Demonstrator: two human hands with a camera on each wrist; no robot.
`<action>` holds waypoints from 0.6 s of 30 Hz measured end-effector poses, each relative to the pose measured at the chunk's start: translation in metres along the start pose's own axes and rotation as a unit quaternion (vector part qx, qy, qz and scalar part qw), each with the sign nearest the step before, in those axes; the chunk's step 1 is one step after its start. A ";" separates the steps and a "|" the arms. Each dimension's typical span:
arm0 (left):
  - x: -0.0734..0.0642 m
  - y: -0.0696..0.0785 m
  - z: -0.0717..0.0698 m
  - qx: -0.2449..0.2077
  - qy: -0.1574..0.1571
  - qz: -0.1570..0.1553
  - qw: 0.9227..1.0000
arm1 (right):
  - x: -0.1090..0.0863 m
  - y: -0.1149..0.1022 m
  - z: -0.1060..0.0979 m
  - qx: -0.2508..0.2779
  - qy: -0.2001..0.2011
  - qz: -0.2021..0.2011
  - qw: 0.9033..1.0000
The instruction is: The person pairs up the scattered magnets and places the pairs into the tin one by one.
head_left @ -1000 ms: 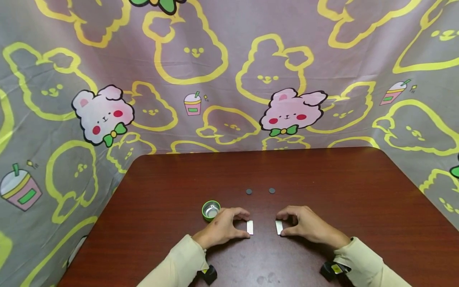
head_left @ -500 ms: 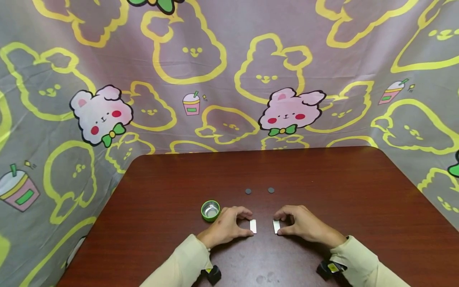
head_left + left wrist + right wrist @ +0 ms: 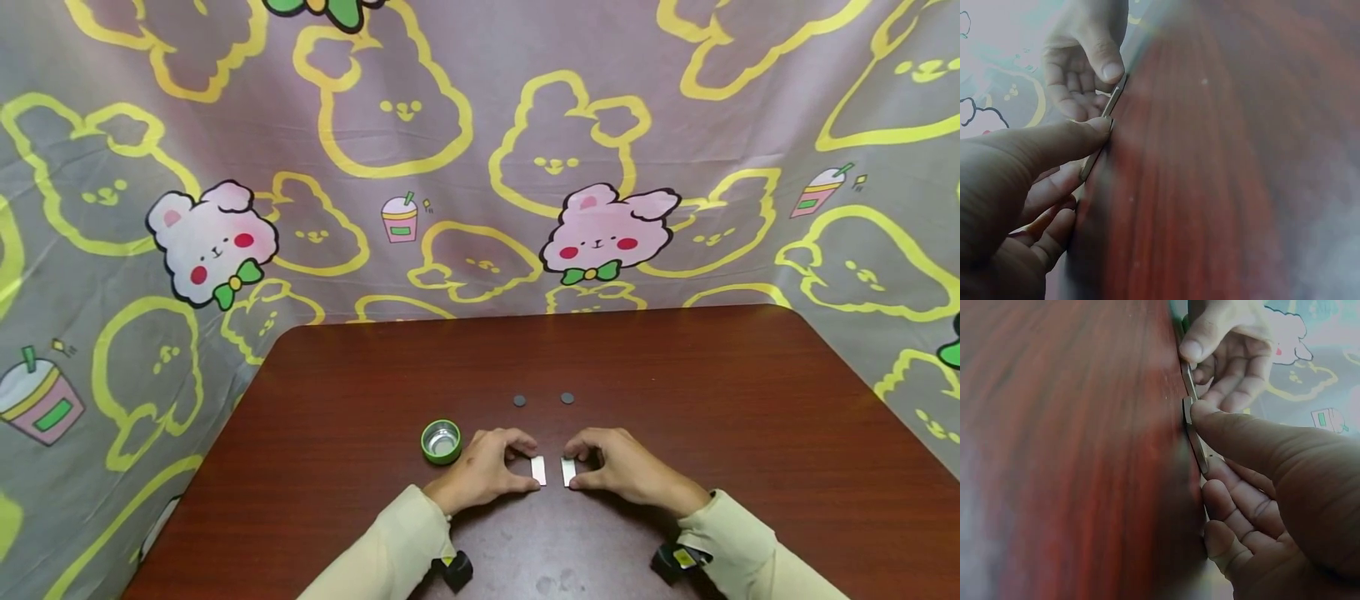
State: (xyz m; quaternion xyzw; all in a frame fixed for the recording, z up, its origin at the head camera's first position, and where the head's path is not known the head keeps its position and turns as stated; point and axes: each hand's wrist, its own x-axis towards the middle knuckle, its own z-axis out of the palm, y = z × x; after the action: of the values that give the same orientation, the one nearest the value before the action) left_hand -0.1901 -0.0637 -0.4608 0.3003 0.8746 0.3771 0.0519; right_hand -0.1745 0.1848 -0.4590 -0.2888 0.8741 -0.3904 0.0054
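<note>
Near the middle of the table, my left hand (image 3: 491,468) pinches a small white rectangular plate (image 3: 538,471) by its ends, between thumb and fingers. Opposite it, my right hand (image 3: 624,468) pinches a second white plate (image 3: 569,472) the same way. A narrow gap separates the two plates, and their long sides face each other. Seen edge-on in the left wrist view, the left plate (image 3: 1092,159) is thin and lies low at the tabletop. The right wrist view shows the right plate (image 3: 1197,449) just as thin, held under the thumb.
A small green-rimmed metal bowl (image 3: 441,442) stands just left of my left hand. Two dark round discs (image 3: 520,401) lie side by side beyond the hands. The brown table (image 3: 675,367) ends at a patterned cloth (image 3: 465,192) at the back and sides.
Both hands have slid inward with their plates, narrowing the gap between them. The bowl and the discs stay where they were.
</note>
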 end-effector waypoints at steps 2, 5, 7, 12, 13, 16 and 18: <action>0.002 0.001 0.001 -0.002 -0.002 0.002 1.000 | 0.002 -0.001 0.001 -0.001 0.000 -0.005 1.000; 0.005 0.003 0.003 -0.012 -0.005 0.011 1.000 | 0.004 -0.003 0.003 -0.001 0.001 -0.010 1.000; 0.006 0.004 0.004 -0.018 -0.006 0.015 1.000 | 0.005 -0.004 0.004 0.001 0.001 -0.007 1.000; 0.008 0.003 0.004 -0.023 -0.006 0.018 1.000 | 0.007 -0.005 0.004 -0.003 -0.004 0.003 1.000; 0.008 0.003 0.003 -0.025 -0.006 0.017 1.000 | 0.008 -0.006 0.004 -0.004 -0.008 0.003 1.000; 0.007 0.003 -0.001 -0.033 -0.006 0.013 0.999 | 0.010 -0.007 0.002 -0.004 -0.020 0.001 1.000; 0.007 0.003 -0.005 -0.048 -0.005 0.011 0.999 | 0.011 -0.008 0.001 -0.006 -0.028 -0.007 1.000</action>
State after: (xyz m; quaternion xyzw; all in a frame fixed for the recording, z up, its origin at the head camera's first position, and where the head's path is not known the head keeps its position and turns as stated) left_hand -0.1958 -0.0616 -0.4538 0.3087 0.8520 0.4175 0.0670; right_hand -0.1794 0.1746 -0.4522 -0.3055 0.8740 -0.3771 0.0257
